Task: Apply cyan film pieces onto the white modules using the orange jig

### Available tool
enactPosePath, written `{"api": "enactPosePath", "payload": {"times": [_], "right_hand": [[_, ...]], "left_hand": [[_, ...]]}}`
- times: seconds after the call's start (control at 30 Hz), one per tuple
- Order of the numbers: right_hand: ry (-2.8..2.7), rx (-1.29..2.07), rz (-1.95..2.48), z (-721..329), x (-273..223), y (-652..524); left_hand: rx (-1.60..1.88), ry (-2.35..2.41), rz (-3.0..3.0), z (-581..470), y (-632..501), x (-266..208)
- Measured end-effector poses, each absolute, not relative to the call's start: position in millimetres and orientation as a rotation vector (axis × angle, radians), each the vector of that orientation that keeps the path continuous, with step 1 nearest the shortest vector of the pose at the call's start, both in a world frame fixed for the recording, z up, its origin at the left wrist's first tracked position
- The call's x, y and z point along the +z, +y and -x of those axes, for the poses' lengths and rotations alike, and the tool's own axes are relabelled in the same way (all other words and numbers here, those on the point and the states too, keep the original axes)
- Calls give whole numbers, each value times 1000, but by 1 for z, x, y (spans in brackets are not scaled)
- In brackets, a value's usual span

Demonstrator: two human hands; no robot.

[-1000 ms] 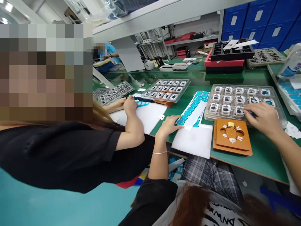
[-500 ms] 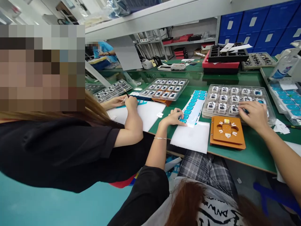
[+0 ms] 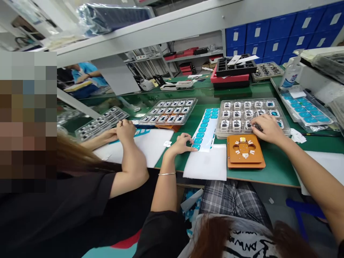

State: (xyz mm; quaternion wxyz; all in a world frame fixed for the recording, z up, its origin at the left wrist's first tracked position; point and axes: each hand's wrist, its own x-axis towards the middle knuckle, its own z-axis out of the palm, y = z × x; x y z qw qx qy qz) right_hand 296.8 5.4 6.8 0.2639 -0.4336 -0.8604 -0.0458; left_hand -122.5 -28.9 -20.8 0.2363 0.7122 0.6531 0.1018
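Left hand [image 3: 181, 144] apparently pinches the sticker sheet [image 3: 207, 128], which lies to its right.

Here's the left hand [image 3: 182, 144], thumb and bent fingers apart, left forearm [image 3: 164, 186] reaching almost straight ahead; and across on the other side, the right hand [image 3: 268, 129], palm down, fingers curled, right forearm [image 3: 309, 173] slanting inward!

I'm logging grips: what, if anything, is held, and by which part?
Left hand: sticker sheet, by its near left corner. Right hand, over the tray: cannot tell if it holds anything.
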Motion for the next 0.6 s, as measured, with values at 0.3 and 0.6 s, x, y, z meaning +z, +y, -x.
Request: {"api": "enactPosePath", "payload": {"times": [0.3,0.6], "right_hand": [[-2349,135,1075,-306,8,11],[-1959,399,961,-307,14,12]], "left_hand": [[263,1819,-1918,119,-32,-21],[296,1859,-1889,114,-36,-18]]}}
